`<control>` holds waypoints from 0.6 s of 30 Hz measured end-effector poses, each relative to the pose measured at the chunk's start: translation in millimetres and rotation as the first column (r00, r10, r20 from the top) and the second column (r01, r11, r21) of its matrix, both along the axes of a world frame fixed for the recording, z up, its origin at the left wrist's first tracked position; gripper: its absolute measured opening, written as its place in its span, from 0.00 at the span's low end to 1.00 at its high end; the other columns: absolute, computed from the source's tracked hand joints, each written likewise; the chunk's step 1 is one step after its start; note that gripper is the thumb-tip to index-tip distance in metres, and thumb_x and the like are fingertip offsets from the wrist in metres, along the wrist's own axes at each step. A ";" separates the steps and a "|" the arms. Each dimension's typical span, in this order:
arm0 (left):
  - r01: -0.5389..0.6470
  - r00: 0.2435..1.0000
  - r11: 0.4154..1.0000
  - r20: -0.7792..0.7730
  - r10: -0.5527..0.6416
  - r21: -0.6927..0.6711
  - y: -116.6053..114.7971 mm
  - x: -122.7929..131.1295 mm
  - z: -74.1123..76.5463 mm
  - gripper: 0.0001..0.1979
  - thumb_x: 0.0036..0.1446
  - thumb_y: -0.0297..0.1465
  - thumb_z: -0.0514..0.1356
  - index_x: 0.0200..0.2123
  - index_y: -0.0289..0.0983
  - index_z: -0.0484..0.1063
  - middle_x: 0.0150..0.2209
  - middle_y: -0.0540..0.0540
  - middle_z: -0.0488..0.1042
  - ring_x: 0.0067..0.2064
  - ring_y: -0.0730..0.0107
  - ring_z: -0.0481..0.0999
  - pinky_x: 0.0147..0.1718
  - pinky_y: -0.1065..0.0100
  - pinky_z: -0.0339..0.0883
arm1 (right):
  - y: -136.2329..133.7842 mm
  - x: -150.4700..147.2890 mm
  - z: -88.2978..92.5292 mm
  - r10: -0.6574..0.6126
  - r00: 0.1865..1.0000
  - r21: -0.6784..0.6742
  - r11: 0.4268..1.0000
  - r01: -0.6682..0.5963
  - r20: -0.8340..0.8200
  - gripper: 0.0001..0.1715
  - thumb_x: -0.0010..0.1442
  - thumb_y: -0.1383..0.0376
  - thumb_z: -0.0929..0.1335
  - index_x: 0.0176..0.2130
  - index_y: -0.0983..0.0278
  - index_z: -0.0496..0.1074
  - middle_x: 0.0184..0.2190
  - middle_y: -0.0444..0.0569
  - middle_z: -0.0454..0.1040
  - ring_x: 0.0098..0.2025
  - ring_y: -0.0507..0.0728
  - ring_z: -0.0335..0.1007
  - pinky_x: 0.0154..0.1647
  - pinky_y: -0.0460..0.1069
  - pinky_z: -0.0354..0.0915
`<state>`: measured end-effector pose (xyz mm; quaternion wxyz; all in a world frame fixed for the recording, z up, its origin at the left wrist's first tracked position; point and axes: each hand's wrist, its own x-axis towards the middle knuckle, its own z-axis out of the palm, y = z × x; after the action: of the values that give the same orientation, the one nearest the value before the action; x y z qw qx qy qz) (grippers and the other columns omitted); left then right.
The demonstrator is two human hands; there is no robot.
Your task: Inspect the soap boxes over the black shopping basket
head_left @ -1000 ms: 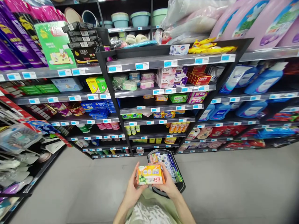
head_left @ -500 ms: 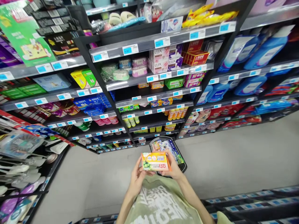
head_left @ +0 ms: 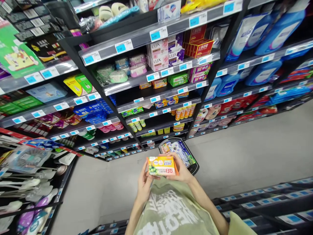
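Note:
A small orange and yellow soap box with a green lime picture sits level in front of my chest, held at both ends. My left hand grips its left end with fingers curled round the edge. My right hand clasps the right end, fingers wrapped behind the box. Just beyond my hands a black shopping basket stands on the grey floor with several packaged goods inside it.
Dark store shelving with blue price tags runs across the view, stocked with soap boxes, bottles and blue detergent pouches. A rack of kitchen utensils stands at the left. Another shelf row lies at the lower right. Grey floor stretches between.
The view has tilted down and back, so my shirt and the lower right shelves show more. The box stays held in both hands, now slightly closer to my chest.

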<state>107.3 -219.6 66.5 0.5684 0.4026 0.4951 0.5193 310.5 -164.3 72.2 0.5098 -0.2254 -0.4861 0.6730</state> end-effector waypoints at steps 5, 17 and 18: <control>-0.082 0.995 0.997 0.060 0.082 -0.001 6.7 -0.5 -2.4 0.36 0.61 0.47 0.61 0.68 0.40 0.60 0.64 0.35 0.65 0.50 0.53 0.78 0.42 0.57 0.79 | 1.2 -1.1 -10.0 0.101 0.995 -0.102 0.989 -0.103 -0.021 0.50 0.42 0.63 0.82 0.57 0.55 0.60 0.66 0.60 0.59 0.61 0.67 0.65 0.50 0.57 0.70; 0.025 0.997 0.999 -0.079 -0.026 -0.023 6.0 4.7 7.3 0.37 0.60 0.44 0.63 0.68 0.41 0.55 0.55 0.35 0.74 0.41 0.63 0.78 0.37 0.65 0.75 | -0.1 -13.1 -26.4 0.140 0.990 -0.337 0.933 -0.127 0.016 0.15 0.60 0.58 0.74 0.44 0.57 0.69 0.29 0.43 0.76 0.27 0.55 0.71 0.26 0.46 0.60; 0.048 0.993 0.999 -0.104 -0.050 -0.025 5.9 4.7 7.8 0.37 0.62 0.44 0.62 0.69 0.41 0.54 0.53 0.36 0.75 0.39 0.66 0.77 0.36 0.66 0.74 | -0.3 -13.8 -25.3 0.148 0.989 -0.354 0.926 -0.132 0.018 0.20 0.60 0.59 0.74 0.49 0.56 0.69 0.30 0.44 0.77 0.27 0.55 0.72 0.26 0.46 0.61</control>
<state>111.9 -213.8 74.3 0.5589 0.4347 0.5199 0.4779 296.7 -164.7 46.9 0.4008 -0.2927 -0.3839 0.7787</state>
